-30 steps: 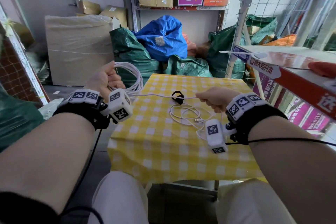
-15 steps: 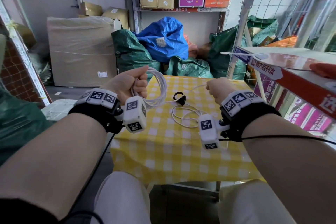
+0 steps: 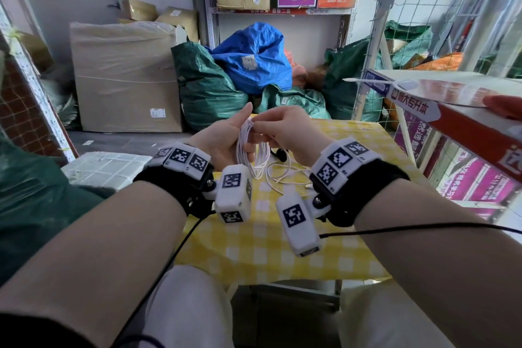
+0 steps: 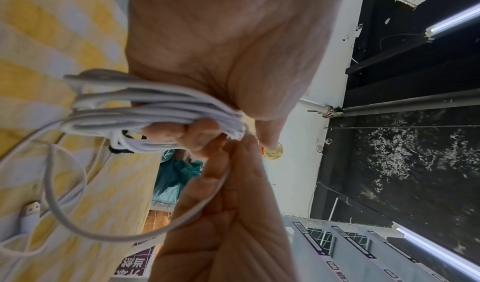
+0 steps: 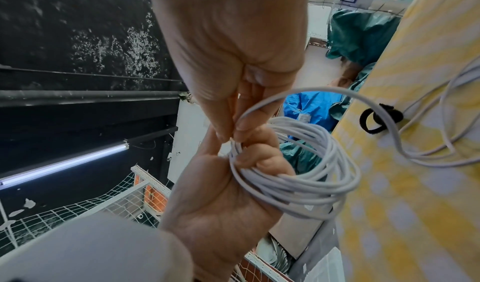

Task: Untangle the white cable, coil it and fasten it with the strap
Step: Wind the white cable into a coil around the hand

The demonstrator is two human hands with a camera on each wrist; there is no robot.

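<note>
My left hand (image 3: 226, 138) grips a coil of the white cable (image 3: 252, 152) above the yellow checked table (image 3: 254, 240), with its fingers (image 5: 259, 159) curled through the loops (image 5: 298, 175). Thumb and finger of my right hand (image 3: 282, 130) pinch a strand at the top of the coil. From that pinch a loose length (image 4: 64, 214) runs down to the cloth and ends in a USB plug (image 4: 30, 210). The black strap (image 5: 379, 118) lies on the table in a small ring beside the loose cable (image 3: 285, 175), just behind the hands.
A metal shelf (image 3: 452, 99) with boxes juts in at the right, close to my right forearm. Green and blue sacks (image 3: 254, 59) and a large wrapped carton (image 3: 124, 76) stand behind the table. My knees are under the table's near edge.
Both hands have come together above the table. The left hand moved right with the coil, and the right hand brought its strand up to the top of the coil.
</note>
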